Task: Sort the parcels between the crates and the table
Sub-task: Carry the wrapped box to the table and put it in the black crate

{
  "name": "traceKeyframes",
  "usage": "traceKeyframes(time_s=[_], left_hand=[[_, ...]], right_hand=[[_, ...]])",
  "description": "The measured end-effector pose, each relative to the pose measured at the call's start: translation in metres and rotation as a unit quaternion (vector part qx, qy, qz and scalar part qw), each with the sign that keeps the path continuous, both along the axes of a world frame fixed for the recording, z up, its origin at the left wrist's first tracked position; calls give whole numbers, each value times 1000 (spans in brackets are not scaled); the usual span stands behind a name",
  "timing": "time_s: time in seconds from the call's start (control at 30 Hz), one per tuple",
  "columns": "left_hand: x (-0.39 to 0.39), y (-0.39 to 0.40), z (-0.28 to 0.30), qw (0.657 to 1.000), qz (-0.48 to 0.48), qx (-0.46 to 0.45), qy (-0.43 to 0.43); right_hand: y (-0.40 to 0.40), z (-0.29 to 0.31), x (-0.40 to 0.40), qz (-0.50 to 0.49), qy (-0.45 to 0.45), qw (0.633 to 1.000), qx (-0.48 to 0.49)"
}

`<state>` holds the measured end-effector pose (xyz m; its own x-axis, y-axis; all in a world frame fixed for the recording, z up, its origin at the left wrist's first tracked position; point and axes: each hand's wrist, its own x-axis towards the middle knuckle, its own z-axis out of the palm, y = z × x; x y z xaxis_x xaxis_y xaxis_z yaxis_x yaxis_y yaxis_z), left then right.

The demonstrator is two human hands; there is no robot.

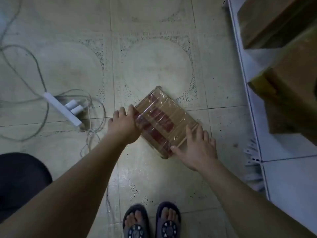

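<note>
Underfoot, a pale tiled floor (151,66) with speckled ring patterns fills most of the view. Along the right side runs a white shelf unit (253,107), and brown cardboard boxes (291,83) sit on it, one farther up and one nearer, their edges blurred. At the lower left edge lies a dark rounded object (20,177) (too dim to identify). Both bare forearms reach forward and down from the bottom corners toward the middle of the floor.

Between the hands is a flat cardboard parcel (164,117) wrapped in clear shiny film, with dark red printing showing through; it lies slanted across a tile seam, whether resting on the floor or just lifted off it I cannot tell. The left hand (123,126) is clasped on the parcel's left edge, fingers curled over that rim. The right hand (197,148) lies spread on the near right corner, fingers flat on top and thumb along the near edge.

To the left, a white power strip (61,109) with two white plugs lies among loose grey cables (34,79). At the bottom, two feet in dark sandals (151,222) stand side by side.
</note>
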<state>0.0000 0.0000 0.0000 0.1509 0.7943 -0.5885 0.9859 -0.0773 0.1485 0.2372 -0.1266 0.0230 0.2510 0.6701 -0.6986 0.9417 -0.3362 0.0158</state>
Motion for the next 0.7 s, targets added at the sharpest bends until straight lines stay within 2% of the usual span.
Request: traceKeyframes(time_s=[0.17, 0.33, 0.47, 0.57, 0.63, 0.7], left_hand=[[1, 11, -81, 1000, 0, -23, -9], [5, 11, -111, 1000, -8, 17, 1], [-1, -28, -121, 994, 25, -106, 22], [-9, -50, -131, 979, 134, -143, -58], [-7, -55, -133, 958, 205, -148, -138], [-2, -58, -135, 940, 248, -150, -179]], right_hand=[[-5, -82, -2, -52, 3, 998, -27], [-4, -125, -1, -94, 31, 995, 1], [1, -133, 9, -139, 45, 988, 58], [-4, -141, 10, -139, 65, 987, 47], [-10, -148, 7, -156, 78, 984, 24], [-13, -152, 8, -167, 87, 982, 31]])
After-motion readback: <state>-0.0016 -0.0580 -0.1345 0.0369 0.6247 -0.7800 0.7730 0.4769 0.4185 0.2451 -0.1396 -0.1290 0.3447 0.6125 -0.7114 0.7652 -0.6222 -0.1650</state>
